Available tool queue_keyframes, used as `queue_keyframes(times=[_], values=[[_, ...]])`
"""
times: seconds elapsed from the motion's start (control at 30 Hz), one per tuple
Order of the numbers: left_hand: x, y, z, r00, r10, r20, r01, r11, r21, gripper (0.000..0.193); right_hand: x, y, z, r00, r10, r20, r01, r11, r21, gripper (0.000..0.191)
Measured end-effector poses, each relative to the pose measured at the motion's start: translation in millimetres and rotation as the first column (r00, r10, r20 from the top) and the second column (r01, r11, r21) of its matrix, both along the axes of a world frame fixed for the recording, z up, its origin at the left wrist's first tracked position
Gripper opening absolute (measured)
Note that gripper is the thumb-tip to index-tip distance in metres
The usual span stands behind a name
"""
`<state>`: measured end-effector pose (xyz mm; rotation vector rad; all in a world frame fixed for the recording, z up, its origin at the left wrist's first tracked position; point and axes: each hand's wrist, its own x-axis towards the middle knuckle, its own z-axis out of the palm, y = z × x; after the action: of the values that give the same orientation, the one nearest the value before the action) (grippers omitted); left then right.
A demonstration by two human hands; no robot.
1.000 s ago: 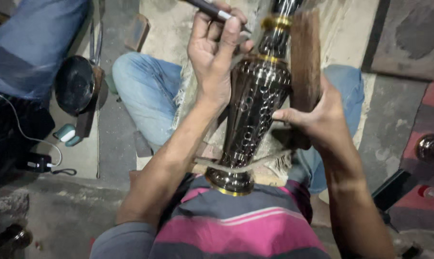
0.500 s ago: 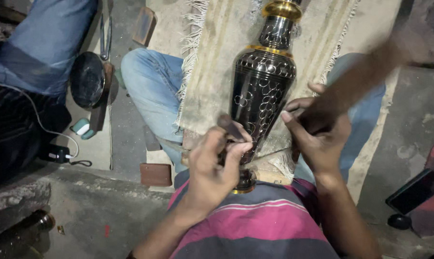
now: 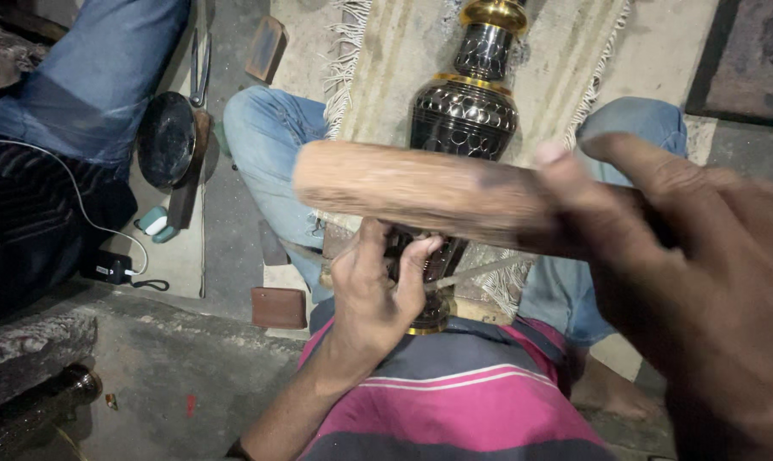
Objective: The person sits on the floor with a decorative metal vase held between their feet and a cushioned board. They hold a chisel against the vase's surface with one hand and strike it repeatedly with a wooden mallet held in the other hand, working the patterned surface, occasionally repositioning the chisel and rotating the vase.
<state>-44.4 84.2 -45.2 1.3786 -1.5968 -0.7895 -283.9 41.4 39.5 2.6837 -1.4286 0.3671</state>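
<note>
Fingers [image 3: 408,265] pinch chisel [image 3: 476,271] on vase [image 3: 465,115] | right hand [image 3: 685,282] grips wooden mallet [image 3: 412,189]

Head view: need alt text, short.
Seen from above, a seated person's right hand raises a wooden stick close to the camera, while the left hand holds a thin metal tool against the lower part of a dark engraved metal vase with gold bands, lying across their lap.

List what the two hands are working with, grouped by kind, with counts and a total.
Black engraved metal vase with gold bands: 1
Brown wooden stick, raised in the right hand: 1
Thin metal tool, in the left hand against the vase: 1
Total: 3
</note>
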Motion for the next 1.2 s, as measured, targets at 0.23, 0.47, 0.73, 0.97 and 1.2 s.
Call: queue_keyframes(times=[0.23,0.47,0.73,0.97,1.2], values=[[9.4,9.4,-16.9,0.98,-0.027,0.196,0.075,0.968,-0.241,0.019,20.4,-21.5,27.6,0.972,0.116,0.203,-0.129,0.99,0.051,0.051],[3.4,6.6,-15.4,0.996,0.023,0.087,-0.019,0.999,-0.037,0.017,28.6,-30.9,31.9,0.981,0.195,-0.02,-0.196,0.979,-0.052,0.06],[0.2,-4.1,-2.3,0.969,-0.038,0.245,0.022,0.997,0.07,0.014,47.0,-28.5,57.1,0.871,-0.217,0.44,0.018,0.91,0.414,0.071],[5.0,-16.1,8.9,0.973,-0.192,0.125,0.203,0.976,-0.076,0.022,-46.2,5.5,-36.5,0.751,-0.304,0.587,-0.05,0.859,0.509,0.068],[18.6,-49.3,32.2,0.884,-0.451,0.125,0.449,0.892,0.047,0.034,-55.5,55.0,-116.9,0.292,-0.497,0.818,0.068,0.863,0.5,0.063]])
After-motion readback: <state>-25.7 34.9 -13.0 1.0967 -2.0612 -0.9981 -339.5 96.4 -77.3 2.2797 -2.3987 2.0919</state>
